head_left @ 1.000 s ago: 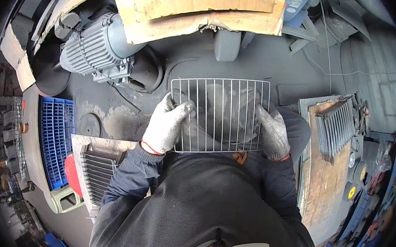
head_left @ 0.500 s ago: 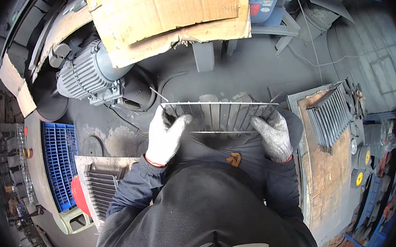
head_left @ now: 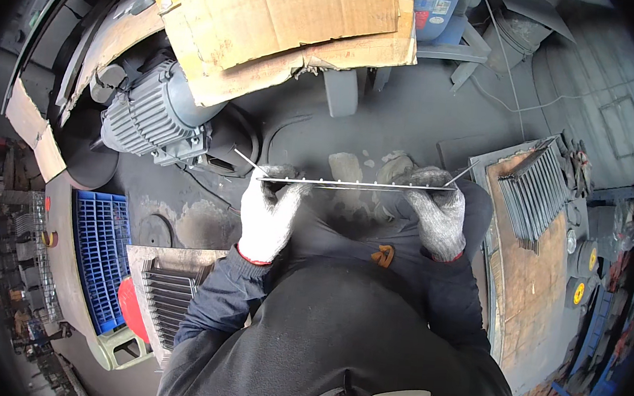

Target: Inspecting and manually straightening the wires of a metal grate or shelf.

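A wire rack [head_left: 356, 183] spans the space in front of my lap, seen nearly edge-on as a thin bar with small bright dots along it. Short rods stick out at both of its ends, slanting away from me. My left hand [head_left: 269, 213], in a whitish work glove, grips its left end with the thumb on the near side. The right end is held by my right hand [head_left: 437, 216], in a greyer glove, with its fingers partly behind the rack. Both hands are closed on it at about the same height.
Similar wire racks [head_left: 532, 194] stand stacked on a cardboard-topped bench [head_left: 523, 299] at right. More racks [head_left: 169, 298] lie on a board at lower left, beside a blue plastic crate [head_left: 101, 254] and a red stool top [head_left: 131, 308]. An electric motor [head_left: 160, 113] and cardboard sheets [head_left: 280, 21] are ahead.
The rack has tilted in my hands, from showing its row of wires to nearly edge-on. Both hands keep their hold, and the whole view has shifted slightly.
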Motion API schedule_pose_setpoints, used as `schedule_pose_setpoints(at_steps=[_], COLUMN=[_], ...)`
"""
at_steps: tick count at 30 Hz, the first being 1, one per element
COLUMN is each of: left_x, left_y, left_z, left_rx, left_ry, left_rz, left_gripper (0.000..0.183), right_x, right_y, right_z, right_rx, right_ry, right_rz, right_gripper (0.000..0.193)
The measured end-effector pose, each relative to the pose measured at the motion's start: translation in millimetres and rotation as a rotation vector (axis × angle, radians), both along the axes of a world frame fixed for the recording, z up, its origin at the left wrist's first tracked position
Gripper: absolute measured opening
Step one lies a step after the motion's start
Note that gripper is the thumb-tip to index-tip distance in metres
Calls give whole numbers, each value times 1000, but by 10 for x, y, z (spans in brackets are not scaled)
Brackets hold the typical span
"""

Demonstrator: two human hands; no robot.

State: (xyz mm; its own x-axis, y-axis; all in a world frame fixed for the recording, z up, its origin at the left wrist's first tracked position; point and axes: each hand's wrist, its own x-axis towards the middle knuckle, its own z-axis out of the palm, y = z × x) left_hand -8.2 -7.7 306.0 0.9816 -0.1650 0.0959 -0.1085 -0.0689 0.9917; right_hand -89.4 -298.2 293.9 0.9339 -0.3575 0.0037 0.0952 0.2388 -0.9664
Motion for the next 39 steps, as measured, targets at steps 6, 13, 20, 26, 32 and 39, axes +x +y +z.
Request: schedule_pose_setpoints(at_steps=[6, 13, 20, 26, 32, 39], left_x=[-64, -18, -69, 7, 67, 112], left_y=[-43, -124, -439, -509, -200, -44], left_z=[95, 44, 143, 311, 163, -88], left_rx=[38, -42, 13, 90, -232, -210], left_ry=[-68, 47, 52, -145, 3, -68], left_rz=[-30, -61, -111, -188, -59, 48], left_gripper=[49, 31, 51, 73, 29, 31], right_x=[-229, -880, -1048, -266, 306, 453], right_y=[-614, -1722, -1397, -791, -337, -85], right_z=[275, 628, 647, 352, 211, -33], right_rx=[-434, -591, -417, -281, -318, -131], right_ry=[-277, -205, -275, -360, -369, -183], right_rz=[-421, -1223, -568, -38, 176, 170], right_gripper=[14, 14, 13, 22, 25, 26])
